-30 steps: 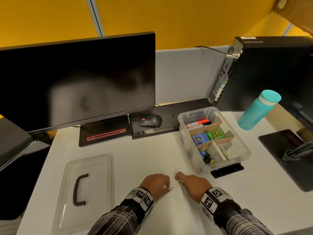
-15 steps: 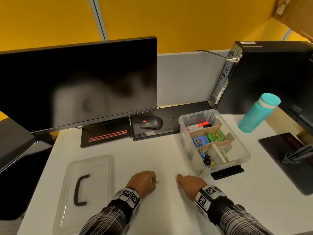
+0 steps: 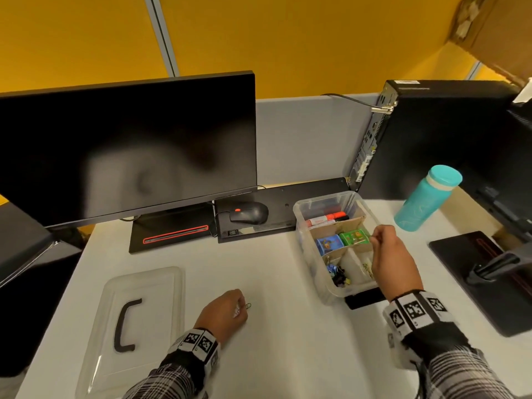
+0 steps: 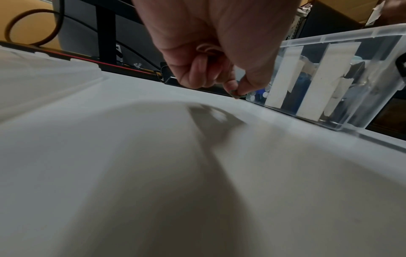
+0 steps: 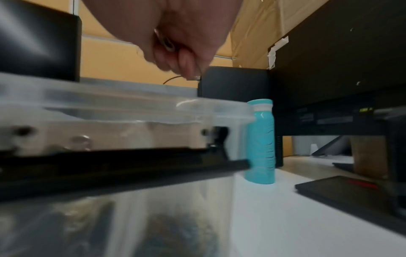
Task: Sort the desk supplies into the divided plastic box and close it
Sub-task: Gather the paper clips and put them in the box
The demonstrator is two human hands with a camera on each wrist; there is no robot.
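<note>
While the right hand [image 3: 393, 262] hangs over the near-right part of the open divided plastic box [image 3: 307, 256], its fingers are curled, thumb and forefinger pinched together; what they pinch is too small and blurred to name, though the right wrist view shows a thin sliver at the fingertips [image 5: 189, 68]; left hand [image 3: 223, 313] sits low over the white desk [image 3: 276, 283], fingers curled, thumb and forefinger pinching a small paper clip [image 3: 248, 306] that pokes out toward the box; the left wrist view shows the same pinch just above the desk, beside the box's near wall; box stands right of centre on the desk, card dividers inside; red marker [image 3: 326, 218] in the far compartment, blue tin [image 3: 329, 243] and green tin [image 3: 353, 236] in the middle row, binder clips [image 3: 339, 276] in the near-left cell; clear lid [image 3: 129, 331] with black handle lies flat on the desk left of the left hand, well apart from the box; teal bottle [image 3: 425, 198] upright to the box's right; mouse [image 3: 250, 213] behind, near the monitor [image 3: 126, 151].
</note>
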